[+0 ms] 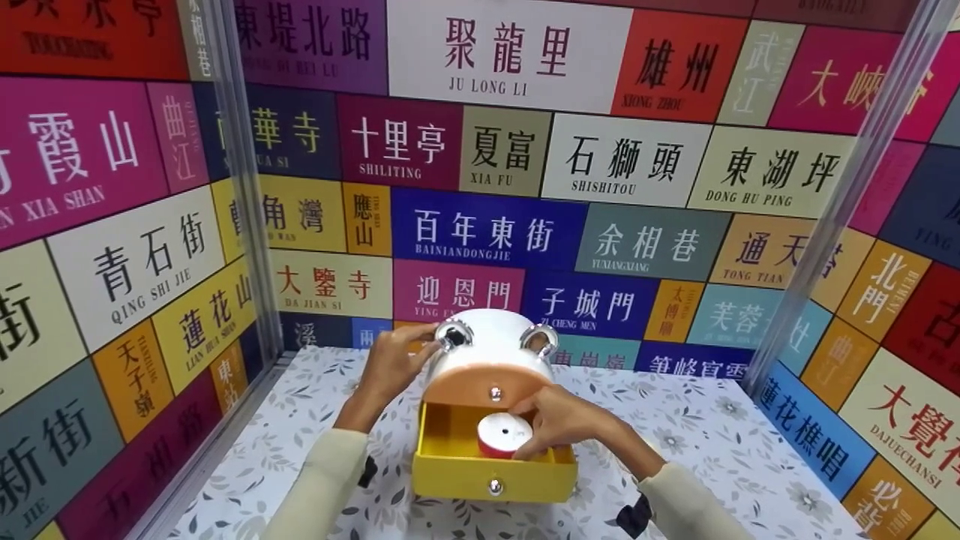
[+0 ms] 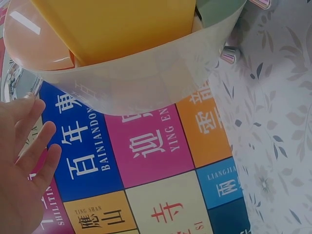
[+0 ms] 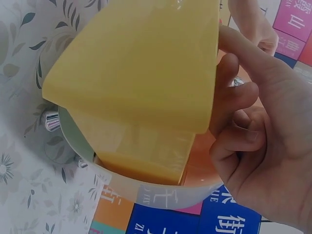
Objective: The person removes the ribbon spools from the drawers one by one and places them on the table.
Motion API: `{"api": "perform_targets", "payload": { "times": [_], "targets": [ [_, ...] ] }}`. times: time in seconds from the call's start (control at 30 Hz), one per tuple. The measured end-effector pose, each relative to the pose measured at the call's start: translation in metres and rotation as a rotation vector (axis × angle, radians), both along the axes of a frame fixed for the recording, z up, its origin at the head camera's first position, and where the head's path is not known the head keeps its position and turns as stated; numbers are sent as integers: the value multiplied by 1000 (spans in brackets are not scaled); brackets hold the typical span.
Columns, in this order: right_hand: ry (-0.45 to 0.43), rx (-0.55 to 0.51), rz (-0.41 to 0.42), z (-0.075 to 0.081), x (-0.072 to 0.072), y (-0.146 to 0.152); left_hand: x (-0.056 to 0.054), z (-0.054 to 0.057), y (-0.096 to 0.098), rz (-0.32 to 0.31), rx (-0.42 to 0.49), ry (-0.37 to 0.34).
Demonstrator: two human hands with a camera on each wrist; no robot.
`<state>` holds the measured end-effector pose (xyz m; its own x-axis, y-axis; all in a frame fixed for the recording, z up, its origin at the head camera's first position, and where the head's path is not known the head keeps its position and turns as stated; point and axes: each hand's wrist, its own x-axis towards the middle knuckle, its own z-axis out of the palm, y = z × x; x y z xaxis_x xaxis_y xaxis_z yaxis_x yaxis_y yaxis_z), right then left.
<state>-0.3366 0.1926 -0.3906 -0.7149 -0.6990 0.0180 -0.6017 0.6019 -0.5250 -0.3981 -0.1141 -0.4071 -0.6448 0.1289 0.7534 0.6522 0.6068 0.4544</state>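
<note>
A white rounded drawer box (image 1: 487, 330) stands on the table, with two silver rings like eyes on top. Its orange upper drawer (image 1: 457, 386) is closed, while the yellow lower drawer (image 1: 454, 480) is pulled out. My left hand (image 1: 394, 360) pinches the left silver ring (image 1: 453, 335) between thumb and fingertips. In the drawer opening, my right hand (image 1: 562, 420) grips a round spool (image 1: 495, 433) with a white face, a small dark centre hole and a red side. The right wrist view shows the yellow drawer's underside (image 3: 141, 63); the spool is hidden there.
A white tabletop (image 1: 675, 465) with a leaf pattern lies under the box. Colourful panels with Chinese street names (image 1: 480, 232) rise behind and at both sides. Clear upright corner posts (image 1: 247, 180) stand at the left and right.
</note>
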Motion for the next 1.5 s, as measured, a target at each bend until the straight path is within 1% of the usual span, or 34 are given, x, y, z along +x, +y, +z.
{"api": "perform_targets", "payload": {
  "times": [0.2,0.4,0.57,0.63,0.73,0.8,0.87,1.1,1.33,1.5],
  "targets": [
    [-25,-5,-22,3,0,6,-1,1,1,-13,13,10],
    [-62,1,-40,4,1,13,-1,-1,0,-8,14,10],
    [-134,-41,-63,9,3,20,-1,-2,0,-16,13,1],
    [-154,-60,-59,13,4,24,-1,-2,0,-16,12,2],
    [-141,-70,-38,17,5,28,-2,-2,-1,-7,7,10],
    [-122,-63,-39,19,6,31,-2,-2,-1,-5,6,23],
    [-111,-57,-58,21,7,36,-2,-1,-1,-6,6,29],
    [-119,-40,-131,24,11,58,-1,-2,0,-6,15,11],
    [-114,-64,-177,29,15,88,-2,-2,0,-9,17,7],
    [-70,-50,-206,29,15,111,-2,-2,1,-7,17,-6]
  ]
}}
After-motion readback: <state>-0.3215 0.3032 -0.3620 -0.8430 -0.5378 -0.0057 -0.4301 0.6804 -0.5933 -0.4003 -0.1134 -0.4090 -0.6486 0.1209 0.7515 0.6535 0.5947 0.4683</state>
